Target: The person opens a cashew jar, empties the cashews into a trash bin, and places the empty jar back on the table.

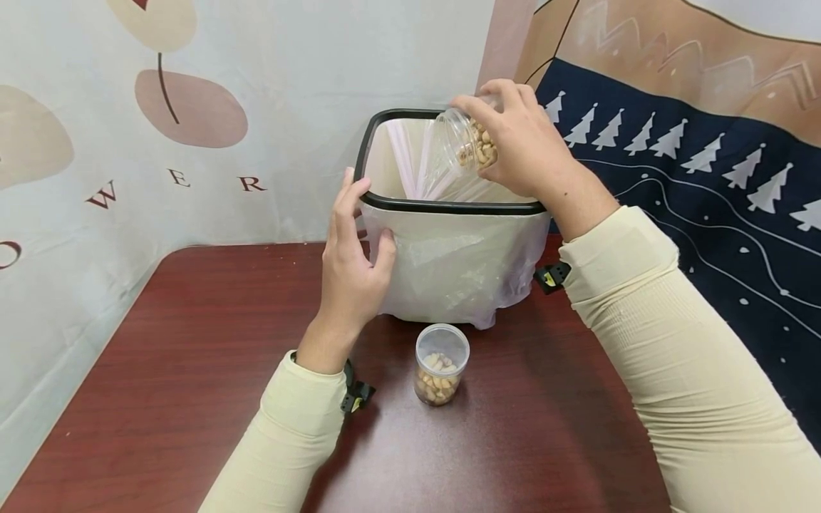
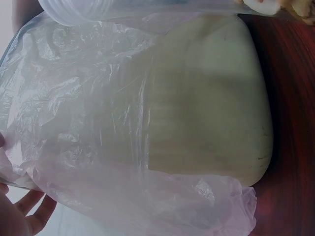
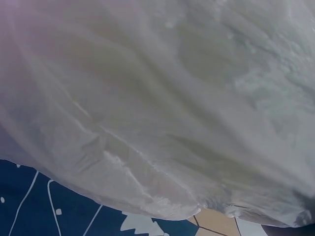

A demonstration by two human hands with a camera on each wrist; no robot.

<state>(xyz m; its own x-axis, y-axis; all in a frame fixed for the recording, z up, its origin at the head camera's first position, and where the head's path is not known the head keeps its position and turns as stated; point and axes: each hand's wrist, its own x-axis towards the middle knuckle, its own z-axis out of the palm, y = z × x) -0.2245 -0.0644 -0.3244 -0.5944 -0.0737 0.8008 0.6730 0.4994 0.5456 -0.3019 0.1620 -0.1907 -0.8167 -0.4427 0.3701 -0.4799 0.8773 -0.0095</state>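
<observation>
My right hand grips a clear jar of cashews over the right side of a trash bin. The jar lies tilted nearly on its side, mouth to the left, with the cashews inside near its lower wall. My left hand holds the bin's left front corner, thumb on the front wall and fingers up at the black rim. A thin plastic bag lines the cream bin and folds down outside. In the right wrist view, the bag hides the right hand and jar.
A second clear jar, partly filled with cashews, stands upright on the dark red table in front of the bin. Pale pink strips show inside the bin. Printed cloths hang behind and to the right.
</observation>
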